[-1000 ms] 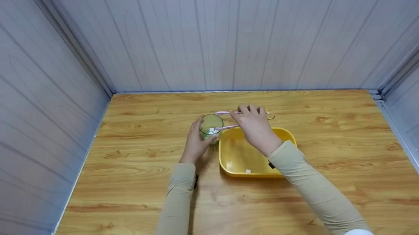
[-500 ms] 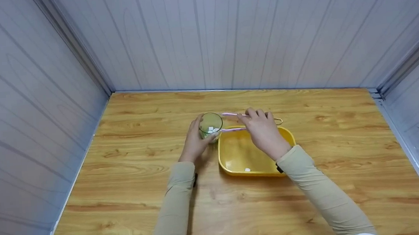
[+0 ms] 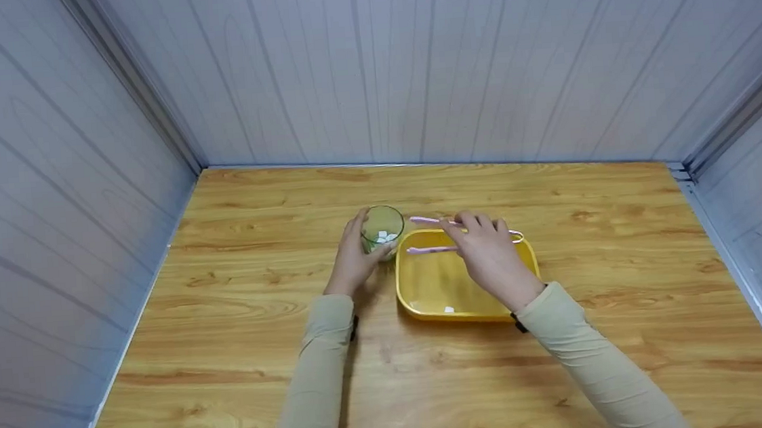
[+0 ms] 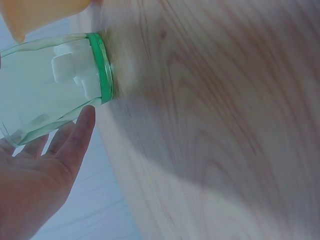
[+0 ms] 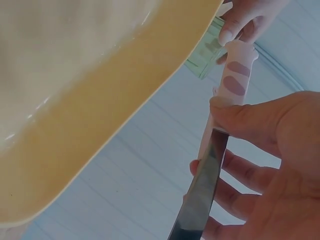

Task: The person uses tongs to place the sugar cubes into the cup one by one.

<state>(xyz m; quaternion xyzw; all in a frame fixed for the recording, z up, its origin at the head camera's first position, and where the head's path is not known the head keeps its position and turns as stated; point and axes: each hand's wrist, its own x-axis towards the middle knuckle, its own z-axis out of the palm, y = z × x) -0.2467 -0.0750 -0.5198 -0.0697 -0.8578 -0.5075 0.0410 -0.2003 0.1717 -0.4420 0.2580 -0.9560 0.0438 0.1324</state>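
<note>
My left hand (image 3: 351, 264) grips a clear green-tinted glass (image 3: 381, 221), thumb on the near side and fingers around the far left. Several white cubes (image 4: 67, 65) lie at the bottom of this glass, which stands upright on the table. In my right hand (image 3: 493, 259) is a pair of metal tongs (image 5: 200, 195) with pink tips (image 3: 430, 249), pinched between thumb and fingers. The two tips are spread apart with nothing between them, pointing left above the far rim of a yellow basin (image 3: 402, 294). One white cube (image 3: 449, 309) lies inside the basin near its front wall.
The wood-patterned table (image 3: 249, 265) spreads around both arms. Pale panelled walls (image 3: 370, 72) enclose it at the back and sides. The basin stands right beside the glass.
My right hand has moved the tongs right and nearer, away from the glass mouth to over the basin. The left hand and glass have stayed in place.
</note>
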